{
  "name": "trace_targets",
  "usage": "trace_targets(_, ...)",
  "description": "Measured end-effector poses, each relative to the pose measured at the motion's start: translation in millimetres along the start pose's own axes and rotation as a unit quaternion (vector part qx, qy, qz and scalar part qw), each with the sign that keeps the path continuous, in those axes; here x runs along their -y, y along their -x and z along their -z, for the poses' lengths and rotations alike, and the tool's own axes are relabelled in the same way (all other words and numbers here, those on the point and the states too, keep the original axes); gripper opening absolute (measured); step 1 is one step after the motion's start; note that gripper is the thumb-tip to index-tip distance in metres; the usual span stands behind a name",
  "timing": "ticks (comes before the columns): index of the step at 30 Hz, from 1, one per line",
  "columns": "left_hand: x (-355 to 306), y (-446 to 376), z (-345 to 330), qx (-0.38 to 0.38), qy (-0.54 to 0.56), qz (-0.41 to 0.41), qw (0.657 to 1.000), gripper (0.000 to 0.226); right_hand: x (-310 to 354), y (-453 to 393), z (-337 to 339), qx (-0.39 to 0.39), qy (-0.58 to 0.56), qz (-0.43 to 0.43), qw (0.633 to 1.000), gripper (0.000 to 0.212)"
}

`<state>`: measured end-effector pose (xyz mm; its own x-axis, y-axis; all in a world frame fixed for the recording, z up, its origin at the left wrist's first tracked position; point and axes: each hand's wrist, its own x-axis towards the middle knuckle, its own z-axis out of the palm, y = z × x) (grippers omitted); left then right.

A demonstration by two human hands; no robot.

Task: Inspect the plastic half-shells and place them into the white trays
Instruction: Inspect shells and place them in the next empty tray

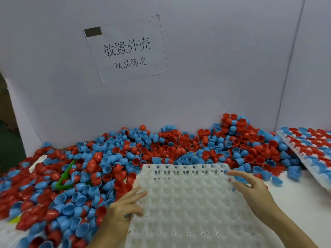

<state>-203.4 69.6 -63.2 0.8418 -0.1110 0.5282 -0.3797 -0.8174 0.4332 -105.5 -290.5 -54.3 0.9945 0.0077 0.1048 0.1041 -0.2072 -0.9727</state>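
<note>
White partition wall (215,77) behind the tabletop (295,199), a seam running down its right side. Paper sign (126,49) taped on it, printed with black characters, dark patch in its top-left corner. Green plastic scoop (64,176) half buried at left. Dark gap at far left edge.

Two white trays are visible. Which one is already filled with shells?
The tray at the far right, tilted, holds red and blue shells; the tray between the hands is empty.
</note>
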Motion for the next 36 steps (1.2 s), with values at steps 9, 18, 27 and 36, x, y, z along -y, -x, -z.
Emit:
trace_targets(9, 10, 12, -2, 0.163, -0.027, 0.118, 0.979, 0.08, 9, 5, -17, 0.01, 0.277, 0.026, 0.96, 0.043)
trace_targets(18, 1, -10, 8, 0.232, -0.059, 0.113, 0.964, 0.061, 21, -1, -32, 0.014, 0.35, 0.008, 0.937, 0.055)
trace_targets(27, -55, -43, -51, 0.216, -0.164, 0.153, 0.95, 0.071, 9, 6, -92, 0.127, 0.514, 0.06, 0.846, 0.06)
trace_targets(36, -18, -38, -63, 0.224, -0.201, 0.176, 0.937, 0.059, 7, -1, -113, 0.16, 0.517, 0.046, 0.84, 0.059)
